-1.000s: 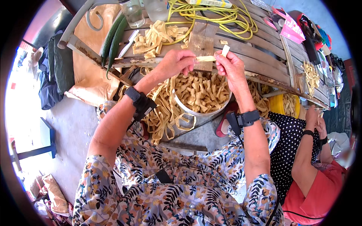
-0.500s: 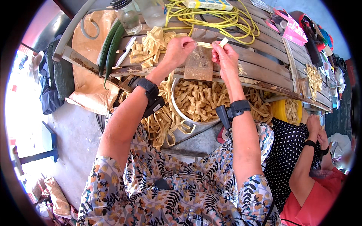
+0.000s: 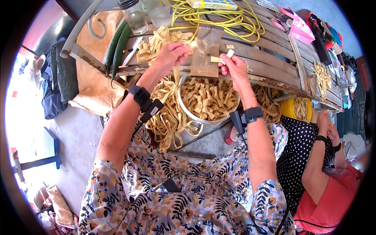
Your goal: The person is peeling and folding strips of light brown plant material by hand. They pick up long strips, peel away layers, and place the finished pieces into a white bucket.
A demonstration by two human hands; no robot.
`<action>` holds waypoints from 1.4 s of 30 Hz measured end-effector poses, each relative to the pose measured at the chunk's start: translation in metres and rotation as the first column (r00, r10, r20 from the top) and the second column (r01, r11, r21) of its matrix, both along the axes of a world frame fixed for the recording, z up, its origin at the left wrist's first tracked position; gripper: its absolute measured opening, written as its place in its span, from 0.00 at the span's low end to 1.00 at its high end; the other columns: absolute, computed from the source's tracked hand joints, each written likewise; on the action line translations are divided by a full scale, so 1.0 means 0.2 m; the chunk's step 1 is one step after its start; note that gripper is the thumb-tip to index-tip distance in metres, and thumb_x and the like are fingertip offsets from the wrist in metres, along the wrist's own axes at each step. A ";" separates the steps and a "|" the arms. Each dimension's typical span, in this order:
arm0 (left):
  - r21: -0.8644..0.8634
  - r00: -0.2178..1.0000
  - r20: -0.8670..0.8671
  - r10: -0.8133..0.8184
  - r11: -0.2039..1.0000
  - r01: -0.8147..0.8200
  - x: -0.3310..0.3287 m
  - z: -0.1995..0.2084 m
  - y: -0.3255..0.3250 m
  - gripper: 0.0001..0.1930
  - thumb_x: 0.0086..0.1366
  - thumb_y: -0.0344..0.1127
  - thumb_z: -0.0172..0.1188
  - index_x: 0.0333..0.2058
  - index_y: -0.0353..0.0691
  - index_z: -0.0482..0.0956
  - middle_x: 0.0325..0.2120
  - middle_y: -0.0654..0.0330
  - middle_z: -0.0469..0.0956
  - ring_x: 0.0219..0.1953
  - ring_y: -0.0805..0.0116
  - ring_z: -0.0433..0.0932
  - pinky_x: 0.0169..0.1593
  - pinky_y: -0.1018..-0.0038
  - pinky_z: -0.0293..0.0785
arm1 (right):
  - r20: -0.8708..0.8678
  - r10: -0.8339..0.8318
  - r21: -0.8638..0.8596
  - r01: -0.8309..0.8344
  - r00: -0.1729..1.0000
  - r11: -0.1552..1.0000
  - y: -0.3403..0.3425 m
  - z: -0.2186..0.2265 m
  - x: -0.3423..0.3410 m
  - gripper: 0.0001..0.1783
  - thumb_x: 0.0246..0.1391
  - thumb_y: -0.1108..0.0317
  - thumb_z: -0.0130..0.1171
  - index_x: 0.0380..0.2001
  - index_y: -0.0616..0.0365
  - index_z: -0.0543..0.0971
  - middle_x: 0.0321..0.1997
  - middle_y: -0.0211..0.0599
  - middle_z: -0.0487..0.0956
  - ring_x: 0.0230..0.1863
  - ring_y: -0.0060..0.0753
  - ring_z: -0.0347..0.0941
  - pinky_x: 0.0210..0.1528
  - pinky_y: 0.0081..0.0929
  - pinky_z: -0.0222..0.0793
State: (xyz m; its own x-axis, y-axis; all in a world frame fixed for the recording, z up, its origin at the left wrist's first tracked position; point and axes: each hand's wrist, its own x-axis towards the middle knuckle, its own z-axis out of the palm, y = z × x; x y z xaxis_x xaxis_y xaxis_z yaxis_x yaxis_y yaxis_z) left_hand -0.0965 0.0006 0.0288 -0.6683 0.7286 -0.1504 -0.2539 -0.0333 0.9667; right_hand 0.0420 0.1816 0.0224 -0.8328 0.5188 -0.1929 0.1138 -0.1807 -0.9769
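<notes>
My right hand (image 3: 234,65) is closed, pinching a short pale-yellow strip piece (image 3: 215,59) that juts leftward over the wooden board (image 3: 205,70). A whitish end (image 3: 230,53) sticks up above its thumb. Left of the board, my left hand (image 3: 172,55) has its fingers curled together. Beneath it hangs a tan strip (image 3: 176,72), blurred, seemingly from the fingers. Below the table edge stands a white bucket (image 3: 181,98) full of short, knotted-looking tan pieces (image 3: 209,98). Long loose strips (image 3: 166,121) hang in a tangle at its left.
A strip pile (image 3: 156,43), cucumbers (image 3: 119,49), a white-handled tool (image 3: 132,51) and a glass jar (image 3: 135,19) lie left. Yellow cable (image 3: 246,25) coils behind the board. At right, a co-worker's hands (image 3: 328,127) are beside a yellow bucket (image 3: 289,109).
My hands have parted: the left moved left and down, the right slightly down. The strip stretched between them no longer joins them; a short piece stays in the right.
</notes>
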 end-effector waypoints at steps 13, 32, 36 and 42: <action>0.102 0.917 -0.140 -0.372 0.916 0.387 0.29 0.04 -0.01 0.10 0.61 0.29 0.51 0.40 0.35 0.72 0.29 0.61 0.74 0.31 0.76 0.73 0.37 0.80 0.70 | 0.117 0.172 0.022 -0.176 0.978 0.984 -0.17 0.23 0.28 0.13 0.49 0.61 0.58 0.34 0.59 0.76 0.25 0.34 0.77 0.24 0.19 0.74 0.22 0.13 0.68; -0.185 0.906 -0.211 -0.368 0.925 0.333 0.37 0.04 -0.03 0.02 0.59 0.27 0.50 0.31 0.37 0.68 0.18 0.65 0.71 0.19 0.79 0.70 0.25 0.82 0.68 | 0.003 0.348 0.241 -0.339 0.937 0.910 -0.16 0.03 0.21 0.05 0.45 0.76 0.57 0.29 0.63 0.76 0.22 0.27 0.74 0.24 0.13 0.68 0.26 0.14 0.64; -0.298 0.808 -0.490 -0.327 0.934 0.197 0.35 -0.07 -0.04 0.06 0.56 0.30 0.55 0.24 0.34 0.69 0.18 0.69 0.67 0.23 0.82 0.66 0.27 0.82 0.64 | -0.017 0.288 0.531 -0.235 0.958 0.814 -0.18 0.01 0.20 0.05 0.42 0.75 0.58 0.26 0.62 0.76 0.19 0.28 0.74 0.21 0.15 0.67 0.23 0.16 0.63; -0.375 0.788 -0.437 -0.435 0.884 0.280 0.34 -0.02 -0.04 0.09 0.58 0.34 0.53 0.25 0.33 0.74 0.17 0.70 0.67 0.21 0.82 0.62 0.24 0.82 0.59 | -0.074 0.190 0.630 -0.102 0.979 0.770 -0.17 0.05 0.21 0.05 0.43 0.72 0.58 0.25 0.62 0.75 0.17 0.30 0.72 0.19 0.17 0.64 0.22 0.19 0.61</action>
